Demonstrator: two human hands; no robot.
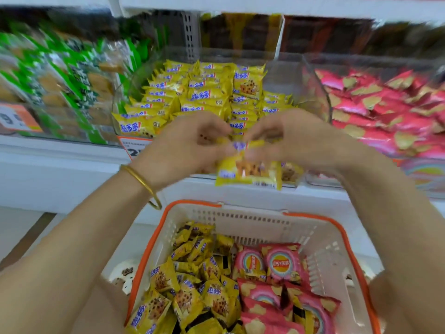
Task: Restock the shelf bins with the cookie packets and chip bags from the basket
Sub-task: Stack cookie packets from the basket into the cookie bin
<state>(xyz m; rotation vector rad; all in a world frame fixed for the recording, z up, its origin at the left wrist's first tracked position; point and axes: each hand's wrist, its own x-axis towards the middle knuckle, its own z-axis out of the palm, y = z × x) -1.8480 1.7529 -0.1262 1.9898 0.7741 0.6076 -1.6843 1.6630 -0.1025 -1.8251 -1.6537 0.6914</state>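
Observation:
My left hand and my right hand meet in front of the clear middle bin, and both grip a small bunch of yellow cookie packets. That bin holds rows of the same yellow packets. The clear bin to the right is full of pink chip bags. Below my arms stands a white basket with an orange rim. It holds yellow cookie packets on its left side and pink chip bags on its right.
Green snack bags fill the bin at the left. An orange price tag hangs on the white shelf edge. Dark packets line the shelf above. A gold bangle circles my left wrist.

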